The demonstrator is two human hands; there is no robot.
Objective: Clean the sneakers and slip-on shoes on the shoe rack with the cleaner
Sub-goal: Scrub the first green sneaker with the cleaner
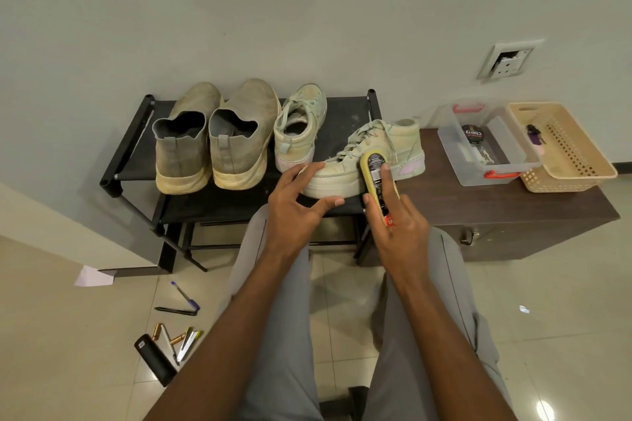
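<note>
The right hand [398, 215] covers the lower half of the yellow oblong cleaner with a black label [376, 178], whose print is too small to read. The cleaner hides part of the side of the pale green lace-up sneaker [369, 154]. Both forearms and the grey trouser legs [284, 335] are cut off by the bottom edge. The small dark object [533, 134] in the beige perforated plastic basket [581, 161] cannot be identified.

A single head-worn wide-angle camera looks steeply down and forward from a seated person's position, close over both forearms at lower centre, with the shoe rack [219, 202] at mid-frame and the wall filling the upper half.
</note>
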